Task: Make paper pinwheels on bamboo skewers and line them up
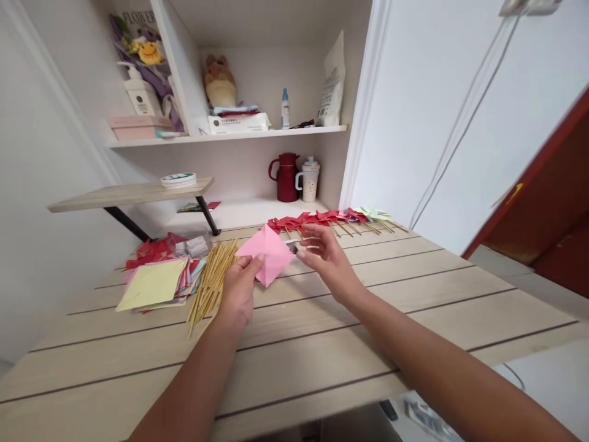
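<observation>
My left hand [240, 283] pinches a folded pink paper [269, 250] by its lower left edge and holds it just above the wooden table [350, 319]. To the right of the paper, my right hand [324, 253] has its fingers spread and almost touches the paper's right corner; a small dark object sits under its fingertips, too small to identify. Left of my left hand lies a bundle of thin wooden sticks [212, 277]. Further left is a stack of coloured paper squares [156, 283] with a yellow sheet on top.
A row of finished red, pink and green paper pinwheels on sticks [334, 220] lies along the table's far edge. Red paper scraps [154, 248] sit at the far left. Behind are a red kettle [286, 177], a cup [309, 180], a small side shelf [131, 193] and upper shelves.
</observation>
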Tool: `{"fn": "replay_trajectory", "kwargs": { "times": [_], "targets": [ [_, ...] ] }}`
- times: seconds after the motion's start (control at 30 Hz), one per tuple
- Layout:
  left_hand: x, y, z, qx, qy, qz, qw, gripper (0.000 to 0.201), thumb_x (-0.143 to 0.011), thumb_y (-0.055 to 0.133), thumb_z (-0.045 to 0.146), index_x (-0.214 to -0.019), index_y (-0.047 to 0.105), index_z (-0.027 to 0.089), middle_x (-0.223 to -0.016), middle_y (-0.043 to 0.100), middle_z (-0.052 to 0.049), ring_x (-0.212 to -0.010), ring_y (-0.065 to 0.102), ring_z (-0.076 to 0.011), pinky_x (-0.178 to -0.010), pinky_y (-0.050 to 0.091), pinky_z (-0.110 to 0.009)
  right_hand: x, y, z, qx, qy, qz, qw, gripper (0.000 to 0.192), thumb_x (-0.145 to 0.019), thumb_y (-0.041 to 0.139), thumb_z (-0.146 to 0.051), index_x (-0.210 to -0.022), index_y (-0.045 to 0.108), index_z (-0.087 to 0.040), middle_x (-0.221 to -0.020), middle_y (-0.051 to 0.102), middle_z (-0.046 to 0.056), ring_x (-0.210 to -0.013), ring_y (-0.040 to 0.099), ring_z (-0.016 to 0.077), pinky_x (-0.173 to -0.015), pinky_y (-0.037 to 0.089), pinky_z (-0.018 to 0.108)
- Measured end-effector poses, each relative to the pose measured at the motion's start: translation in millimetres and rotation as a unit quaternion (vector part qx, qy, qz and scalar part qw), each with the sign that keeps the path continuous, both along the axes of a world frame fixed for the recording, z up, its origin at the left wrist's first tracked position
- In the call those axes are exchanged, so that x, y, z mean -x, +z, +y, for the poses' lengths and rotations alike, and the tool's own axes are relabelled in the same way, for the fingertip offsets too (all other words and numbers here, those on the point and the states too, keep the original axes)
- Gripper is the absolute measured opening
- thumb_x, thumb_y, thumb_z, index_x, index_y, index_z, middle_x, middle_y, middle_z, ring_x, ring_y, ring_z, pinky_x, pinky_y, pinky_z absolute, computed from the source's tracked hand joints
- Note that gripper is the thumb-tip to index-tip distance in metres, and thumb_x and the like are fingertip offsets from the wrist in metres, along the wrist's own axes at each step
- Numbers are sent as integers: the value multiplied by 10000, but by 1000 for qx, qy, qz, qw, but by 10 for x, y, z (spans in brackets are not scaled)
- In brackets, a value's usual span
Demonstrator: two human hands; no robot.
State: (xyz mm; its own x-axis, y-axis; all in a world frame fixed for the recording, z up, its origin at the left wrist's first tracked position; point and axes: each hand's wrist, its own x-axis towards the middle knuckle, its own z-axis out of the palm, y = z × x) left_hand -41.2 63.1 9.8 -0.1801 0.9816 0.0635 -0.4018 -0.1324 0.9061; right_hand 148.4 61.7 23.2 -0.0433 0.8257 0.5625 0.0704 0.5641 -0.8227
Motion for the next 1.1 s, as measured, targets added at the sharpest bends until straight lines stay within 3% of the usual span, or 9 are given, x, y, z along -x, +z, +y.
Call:
{"fn": "replay_trajectory", "kwargs": {
  "times": [0.1, 0.17, 0.33, 0.47, 0.6, 0.77, 0.87, 1.1],
  "targets": [
    [16, 22, -11, 9, 0, -41, 999, 340, -581, 901, 300, -832, 750, 127, -844, 752, -56, -731, 658, -131, -697, 505, -239, 12, -4, -60, -163, -50, -152, 974, 452, -856, 687, -271, -1287, 567, -337, -1322, 494, 90, -1274, 488, 283, -1058, 445, 493],
    [12, 27, -26, 7, -10, -57, 998, 324, -586, 903, 296, -803, 736, 124, -808, 740, -44, -708, 648, -122, -668, 497, -227, 59, -42, -96, -226, -75, -214, 947, 436, -872, 643, -200, -1280, 586, -342, -1309, 470, 97, -1300, 465, 294, -1079, 426, 512],
    [-12, 19, -53, -2, -38, -74, 997, 276, -632, 884, 276, -810, 728, 135, -780, 725, -24, -687, 639, -112, -658, 488, -224, 136, -133, -100, -267, -118, -307, 906, 406, -846, 676, -170, -1205, 636, -355, -1440, 426, 86, -1330, 441, 349, -1059, 399, 574],
    [-40, 21, -72, 4, -68, -74, 995, 269, -657, 875, 284, -835, 735, 139, -815, 732, -33, -722, 648, -120, -687, 493, -235, 115, -128, -63, -275, -122, -328, 896, 274, -838, 697, -181, -1073, 705, -322, -1509, 391, 69, -1346, 423, 370, -1059, 376, 583],
    [-84, 26, -104, 8, -112, -66, 991, 275, -644, 888, 287, -815, 730, 140, -809, 722, -30, -719, 640, -115, -708, 498, -237, 124, -115, -68, -298, -124, -319, 891, 155, -874, 668, -202, -962, 745, -305, -1471, 436, 70, -1330, 442, 350, -1035, 394, 559],
    [-103, 29, -128, 13, -128, -43, 991, 322, -620, 898, 333, -810, 718, 145, -761, 698, -18, -649, 609, -107, -611, 469, -227, 139, -110, -96, -308, -115, -299, 896, 108, -889, 672, -249, -829, 753, -287, -1407, 497, 66, -1290, 479, 333, -1034, 403, 544],
    [-96, 41, -131, 12, -115, -30, 993, 333, -611, 898, 370, -756, 697, 148, -697, 661, 1, -601, 569, -100, -559, 441, -224, 132, -107, -92, -290, -109, -277, 910, 85, -880, 702, -288, -813, 753, -276, -1382, 520, 71, -1275, 500, 331, -1042, 410, 539],
    [-104, 67, -134, 6, -95, -26, 995, 302, -602, 893, 348, -744, 717, 147, -740, 685, -17, -669, 599, -104, -668, 467, -225, 129, -119, -20, -201, -97, -171, 960, 89, -866, 729, -322, -798, 740, -267, -1285, 589, 86, -1229, 553, 298, -1061, 429, 529]
  ]
}}
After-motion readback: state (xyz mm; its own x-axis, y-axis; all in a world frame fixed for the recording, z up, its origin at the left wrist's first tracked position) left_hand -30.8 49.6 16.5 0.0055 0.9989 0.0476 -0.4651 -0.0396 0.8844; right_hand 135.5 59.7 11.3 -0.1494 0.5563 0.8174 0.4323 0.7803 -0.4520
